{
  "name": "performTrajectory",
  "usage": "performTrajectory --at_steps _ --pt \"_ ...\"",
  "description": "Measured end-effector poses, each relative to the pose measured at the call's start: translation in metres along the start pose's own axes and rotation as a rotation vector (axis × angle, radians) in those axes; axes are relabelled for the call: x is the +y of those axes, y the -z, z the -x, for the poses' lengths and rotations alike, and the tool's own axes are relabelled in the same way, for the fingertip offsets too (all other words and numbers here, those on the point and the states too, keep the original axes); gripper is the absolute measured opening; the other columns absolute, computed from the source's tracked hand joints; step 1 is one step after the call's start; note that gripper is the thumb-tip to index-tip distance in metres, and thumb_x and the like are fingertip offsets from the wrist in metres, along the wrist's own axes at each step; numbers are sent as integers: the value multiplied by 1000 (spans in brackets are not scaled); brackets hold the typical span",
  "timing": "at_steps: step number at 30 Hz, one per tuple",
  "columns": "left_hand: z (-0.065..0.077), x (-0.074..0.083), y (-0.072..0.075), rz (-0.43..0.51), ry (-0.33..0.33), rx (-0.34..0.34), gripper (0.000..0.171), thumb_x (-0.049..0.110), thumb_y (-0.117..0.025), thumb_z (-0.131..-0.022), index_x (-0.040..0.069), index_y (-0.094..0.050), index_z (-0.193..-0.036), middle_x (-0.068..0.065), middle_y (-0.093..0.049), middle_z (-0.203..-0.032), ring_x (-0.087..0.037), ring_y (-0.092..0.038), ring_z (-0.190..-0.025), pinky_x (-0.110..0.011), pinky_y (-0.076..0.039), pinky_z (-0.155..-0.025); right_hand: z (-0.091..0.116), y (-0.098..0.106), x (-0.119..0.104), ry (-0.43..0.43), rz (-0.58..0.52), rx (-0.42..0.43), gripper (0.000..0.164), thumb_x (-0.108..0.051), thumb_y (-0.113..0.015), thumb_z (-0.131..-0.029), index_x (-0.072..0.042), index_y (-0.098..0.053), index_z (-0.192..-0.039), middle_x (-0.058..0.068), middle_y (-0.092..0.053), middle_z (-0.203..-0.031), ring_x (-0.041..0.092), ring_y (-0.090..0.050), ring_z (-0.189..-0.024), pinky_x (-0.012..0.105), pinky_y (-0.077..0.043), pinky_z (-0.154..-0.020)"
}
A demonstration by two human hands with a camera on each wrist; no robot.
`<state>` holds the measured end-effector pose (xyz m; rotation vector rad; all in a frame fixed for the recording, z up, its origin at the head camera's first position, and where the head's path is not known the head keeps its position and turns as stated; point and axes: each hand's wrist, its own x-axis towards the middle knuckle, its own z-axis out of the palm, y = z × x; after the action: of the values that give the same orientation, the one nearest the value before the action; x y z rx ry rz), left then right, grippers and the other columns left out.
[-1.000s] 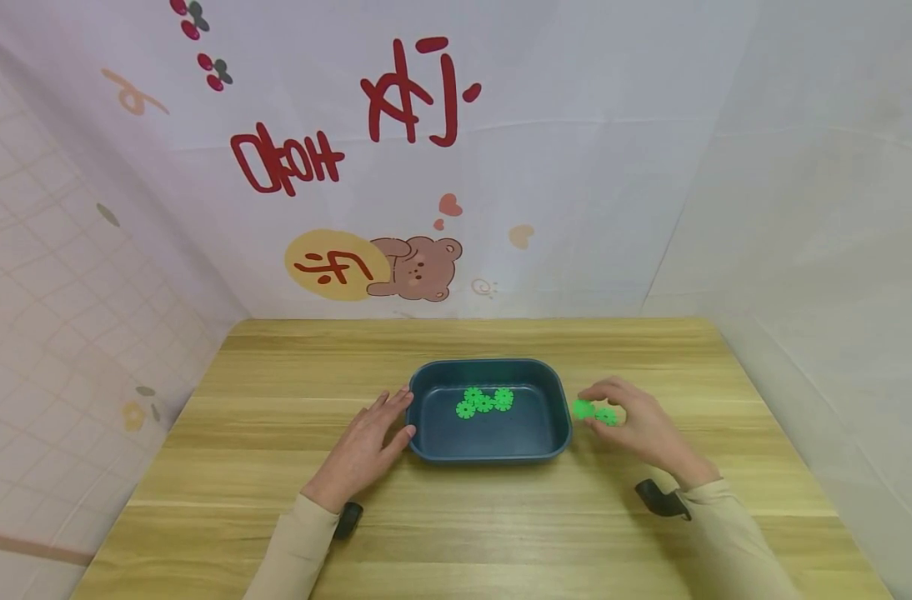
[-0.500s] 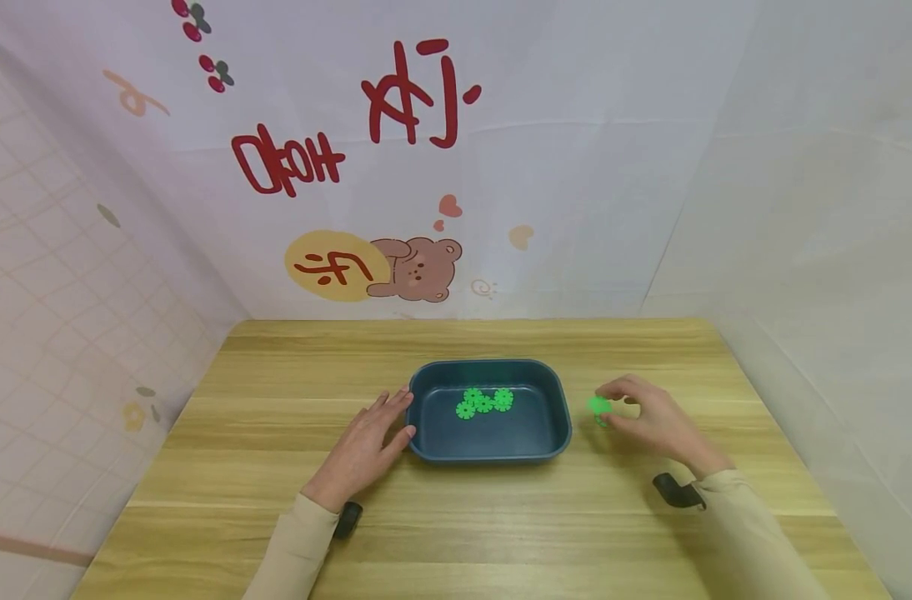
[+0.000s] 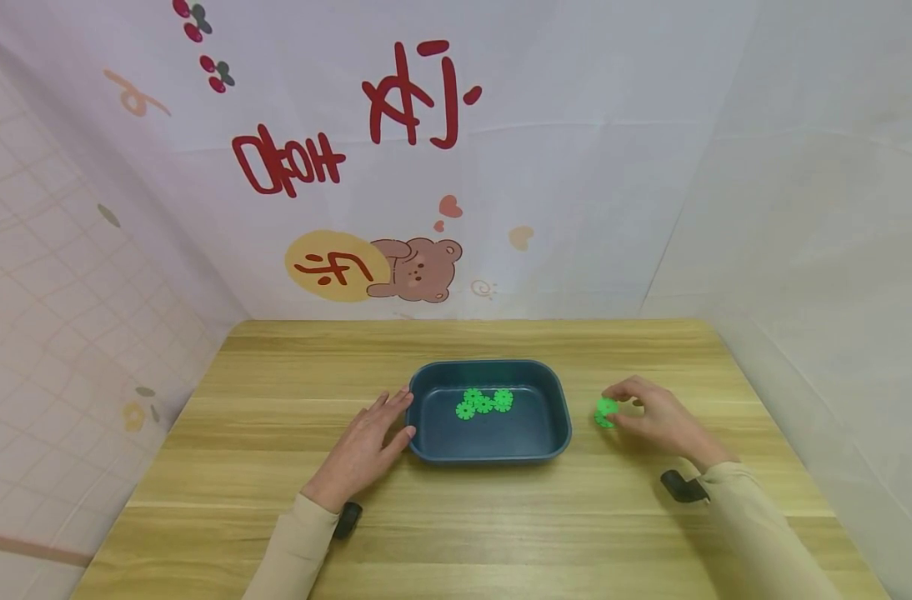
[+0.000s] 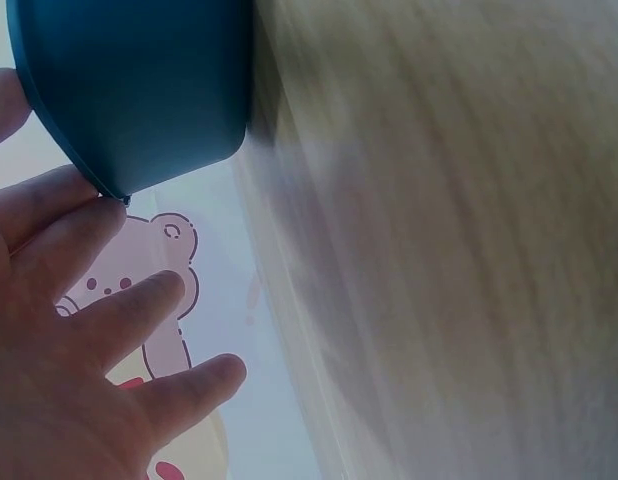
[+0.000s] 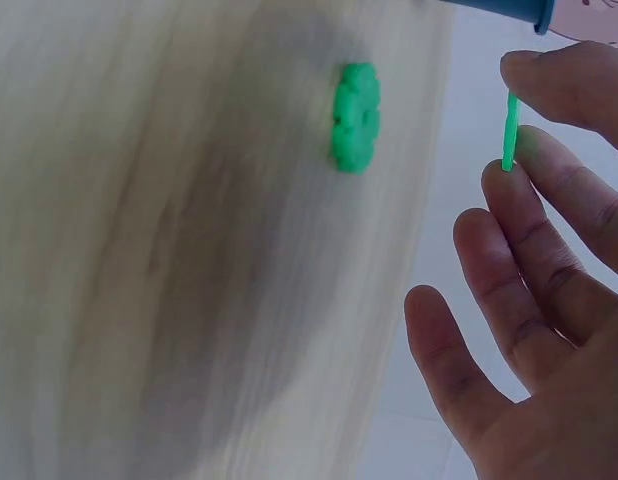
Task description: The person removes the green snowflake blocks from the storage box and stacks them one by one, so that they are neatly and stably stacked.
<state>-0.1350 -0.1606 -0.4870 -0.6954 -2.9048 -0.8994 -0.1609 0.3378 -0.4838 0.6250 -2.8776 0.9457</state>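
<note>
My left hand (image 3: 362, 450) rests its fingertips on the left rim of a dark blue rectangular tray (image 3: 489, 459), its fingers straight and spread. Inside the tray lies a small cluster of green notched discs (image 3: 483, 404), like snowflake building pieces. To the right of the tray, my right hand (image 3: 662, 421) pinches one green notched disc (image 5: 510, 132) between thumb and fingertips, seen edge-on in the right wrist view. A second green disc (image 5: 357, 117) lies flat on the table below it, partly covered by the held one in the head view.
The wooden table (image 3: 456, 533) runs back to a white cloth wall (image 3: 576, 167) with a printed bear and red characters. More pale cloth hangs at the left and right sides. A black wrist mount (image 3: 681, 486) sits under the right sleeve.
My right hand has moved right, away from the tray's edge, with the held disc now over the loose one on the table. The left hand and the tray have stayed put.
</note>
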Motion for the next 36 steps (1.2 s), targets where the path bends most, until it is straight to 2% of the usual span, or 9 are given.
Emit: performTrajectory --at_steps 10,21,28,36 --pt "0 0 0 4 -1 4 58 40 -57 -107 12 -47 -157 -3 -39 -164 -37 -33 -152 -66 -30 -117 -1 -2 8 -30 -26 -63 25 -13 -81 -90 -8 -73 -114 5 -69 -115 33 -65 -108 55 -54 -91" --pt "0 0 -1 2 -3 3 58 39 -57 -107 11 -47 -157 -4 -38 -164 -38 -33 -151 -66 -30 -117 -4 -3 14 -65 -8 -140 28 -15 -81 -91 -10 -73 -117 2 -67 -113 26 -64 -105 51 -54 -92" --pt "0 0 -1 1 0 3 59 40 -57 -107 12 -46 -158 -3 -38 -165 -38 -32 -152 -66 -29 -118 -4 -4 16 -63 12 -151 25 -17 -82 -91 -14 -74 -114 -1 -67 -113 24 -63 -105 49 -53 -93" --pt "0 0 -1 -8 -2 0 59 40 -56 -108 12 -46 -158 -3 -38 -165 -38 -33 -152 -66 -30 -117 -4 -5 15 -72 17 -156 25 -18 -81 -91 -13 -74 -114 -2 -68 -112 23 -63 -107 50 -53 -95"
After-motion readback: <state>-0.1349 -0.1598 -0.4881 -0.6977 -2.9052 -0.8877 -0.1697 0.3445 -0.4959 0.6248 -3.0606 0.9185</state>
